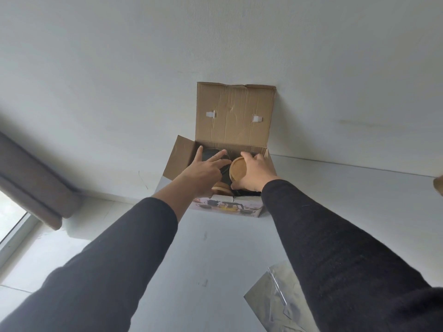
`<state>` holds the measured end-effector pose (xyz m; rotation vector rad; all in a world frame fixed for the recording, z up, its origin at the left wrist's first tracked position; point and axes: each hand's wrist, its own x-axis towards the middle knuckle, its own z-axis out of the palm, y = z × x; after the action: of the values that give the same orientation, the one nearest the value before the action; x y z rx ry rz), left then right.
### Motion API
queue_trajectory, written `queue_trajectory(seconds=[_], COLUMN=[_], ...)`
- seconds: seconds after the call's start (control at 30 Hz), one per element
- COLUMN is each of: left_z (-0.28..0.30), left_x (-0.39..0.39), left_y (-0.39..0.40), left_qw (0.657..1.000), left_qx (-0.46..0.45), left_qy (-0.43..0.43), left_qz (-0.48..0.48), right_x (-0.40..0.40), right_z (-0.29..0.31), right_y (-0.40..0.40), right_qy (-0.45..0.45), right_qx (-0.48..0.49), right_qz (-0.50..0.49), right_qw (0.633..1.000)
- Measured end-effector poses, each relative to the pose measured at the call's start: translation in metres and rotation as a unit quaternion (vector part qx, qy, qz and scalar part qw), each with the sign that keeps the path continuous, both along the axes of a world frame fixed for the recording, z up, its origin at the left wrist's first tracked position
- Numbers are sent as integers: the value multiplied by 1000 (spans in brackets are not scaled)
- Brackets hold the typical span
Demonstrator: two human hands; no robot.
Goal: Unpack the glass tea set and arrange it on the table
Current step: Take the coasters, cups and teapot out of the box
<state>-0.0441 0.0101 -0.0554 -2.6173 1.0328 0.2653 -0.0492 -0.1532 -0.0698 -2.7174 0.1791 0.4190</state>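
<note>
An open cardboard box [233, 116] stands on the white table [215, 248] against the wall, its lid flap upright. A tea set picture is printed on its front. Inside, dark packing holds a round wooden-lidded piece [238, 167]. My right hand [255, 171] wraps around that piece from the right. A second wooden disc [221, 189] shows near the box's front edge. My left hand [207, 168] reaches in with fingers spread over a clear glass item [221, 155] in the left part. Whether it touches the glass I cannot tell.
A clear plastic sheet or bag [278, 300] lies on the table at the near right. The table's left edge drops to a light floor [48, 248]. A brown curtain [31, 176] and a window are at the left. A tan object [438, 185] peeks in at the right edge.
</note>
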Motion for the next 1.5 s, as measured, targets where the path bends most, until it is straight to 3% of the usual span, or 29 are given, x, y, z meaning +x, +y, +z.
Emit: queue_trajectory(seconds=[0.2, 0.3, 0.43, 0.7, 1.0, 1.27, 1.5], left_z=[14, 28, 53, 75, 50, -37, -90], left_x=[-5, -8, -13, -20, -25, -22, -8], left_y=[16, 23, 16, -45, -186, -335, -385], left_qw=[999, 992, 938, 871, 854, 820, 797], left_qx=[-34, -109, -271, -415, -432, -393, -374], left_qy=[19, 30, 131, 142, 179, 265, 267], left_qz=[22, 59, 173, 223, 230, 321, 392], right_x=[-8, -15, -34, -84, -114, -95, -68], right_z=[24, 46, 77, 110, 93, 13, -53], right_y=[2, 1, -10, -61, -178, -328, -389], right_qy=[-32, -62, -81, -101, -76, -7, 26], right_qx=[16, 2, -14, -19, -48, -45, -21], right_qz=[-15, -28, -51, -121, -196, -216, -180], right_qw=[999, 998, 995, 987, 976, 975, 983])
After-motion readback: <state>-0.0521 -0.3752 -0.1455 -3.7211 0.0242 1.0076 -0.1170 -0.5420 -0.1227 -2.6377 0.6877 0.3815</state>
